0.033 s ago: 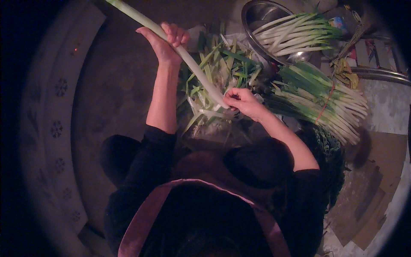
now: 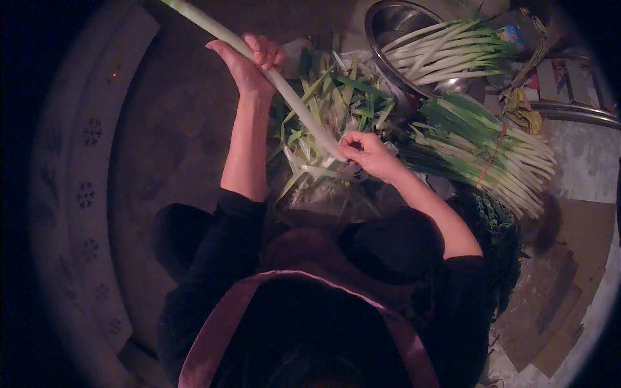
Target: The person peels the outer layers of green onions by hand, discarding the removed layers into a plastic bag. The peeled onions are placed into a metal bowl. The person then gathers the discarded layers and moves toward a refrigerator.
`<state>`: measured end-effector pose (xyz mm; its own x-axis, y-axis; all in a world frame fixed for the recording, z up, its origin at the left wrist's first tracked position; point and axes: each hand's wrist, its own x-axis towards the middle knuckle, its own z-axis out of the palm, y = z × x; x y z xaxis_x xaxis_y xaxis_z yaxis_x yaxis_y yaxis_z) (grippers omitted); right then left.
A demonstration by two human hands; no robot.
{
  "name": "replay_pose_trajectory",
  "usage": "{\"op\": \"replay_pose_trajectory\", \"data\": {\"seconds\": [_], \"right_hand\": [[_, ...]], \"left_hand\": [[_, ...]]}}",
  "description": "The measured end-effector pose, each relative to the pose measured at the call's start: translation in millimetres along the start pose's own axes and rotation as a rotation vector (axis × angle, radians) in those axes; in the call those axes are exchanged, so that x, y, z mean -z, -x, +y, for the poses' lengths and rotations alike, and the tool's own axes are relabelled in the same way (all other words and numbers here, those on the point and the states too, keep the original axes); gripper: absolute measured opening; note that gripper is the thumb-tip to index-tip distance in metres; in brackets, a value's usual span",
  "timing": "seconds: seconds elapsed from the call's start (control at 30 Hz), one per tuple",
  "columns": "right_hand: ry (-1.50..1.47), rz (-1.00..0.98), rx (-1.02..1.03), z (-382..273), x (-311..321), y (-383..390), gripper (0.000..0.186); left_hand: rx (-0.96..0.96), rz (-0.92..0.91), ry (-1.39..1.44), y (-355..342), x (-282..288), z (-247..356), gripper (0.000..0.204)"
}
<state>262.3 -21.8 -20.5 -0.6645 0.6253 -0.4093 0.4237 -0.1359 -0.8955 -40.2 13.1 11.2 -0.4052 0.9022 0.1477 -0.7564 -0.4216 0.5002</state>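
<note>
A long, thick green onion (image 2: 294, 103) slants across the view, its white end low beside my right hand and its greener end running out at the top left. My left hand (image 2: 254, 64) is wrapped round its shaft, thumb pointing away. At the white root end, the fingers of my right hand (image 2: 365, 154) are closed in a pinch against the tip. Whether they also hold a loose bit of skin is too small to tell. Beneath both hands lies a heap of peeled leaves and trimmings (image 2: 323, 136), with pale roots at its near edge.
Several white-stemmed green onions (image 2: 446, 52) rest in a metal basin (image 2: 370, 29) at the far right. Nearer lies a tied bundle of green onions (image 2: 491, 155). Dark leafy greens (image 2: 501, 233) and flattened cardboard (image 2: 550, 310) are to the right. A pale patterned panel (image 2: 87, 194) curves along the left.
</note>
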Motion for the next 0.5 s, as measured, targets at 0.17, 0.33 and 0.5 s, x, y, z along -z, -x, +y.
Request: {"op": "replay_pose_trajectory", "data": {"seconds": [0.17, 0.33, 0.5], "right_hand": [[0.076, 0.065, 0.275, -5, 14, 4, 0.008], [-0.171, -0.008, 0.051, 8, 46, 16, 0.016], [0.649, 0.213, 0.182, -1, 29, 1, 0.069]], "left_hand": [[-0.098, 0.228, -0.262, 0, 2, -4, 0.082], [-0.175, 0.543, -0.533, 1, 1, -14, 0.075], [-0.013, 0.462, -0.574, 18, -32, -55, 0.071]]}}
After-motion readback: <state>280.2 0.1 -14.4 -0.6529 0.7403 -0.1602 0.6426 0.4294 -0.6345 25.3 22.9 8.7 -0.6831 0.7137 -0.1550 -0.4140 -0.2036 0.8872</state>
